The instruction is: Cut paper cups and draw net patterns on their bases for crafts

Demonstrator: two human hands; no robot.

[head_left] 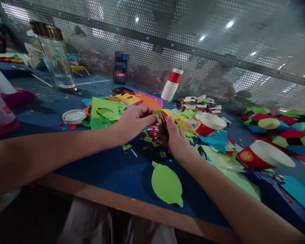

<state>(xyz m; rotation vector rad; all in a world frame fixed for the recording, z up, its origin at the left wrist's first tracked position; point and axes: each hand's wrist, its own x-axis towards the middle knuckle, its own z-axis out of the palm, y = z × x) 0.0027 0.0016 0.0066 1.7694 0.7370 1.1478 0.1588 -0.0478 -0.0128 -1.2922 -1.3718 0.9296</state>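
My left hand pinches a small piece of green paper over the middle of the table. Close beside it, my right hand is closed around dark-handled scissors, whose blades point up at the green piece. The fingers partly hide the scissors. A green paper cutout, shaped like a lemon or leaf with a tip at each end, lies flat near the table's front edge. Colourful paper scraps are scattered beneath both hands. Left of them lies a green sheet with a cut-out opening.
Red-and-white paper cups stand or lean at the right, by folded colourful paper shapes. A stack of cups stands behind. At the left are a glass bottle and a round lid. Perforated metal borders the far side.
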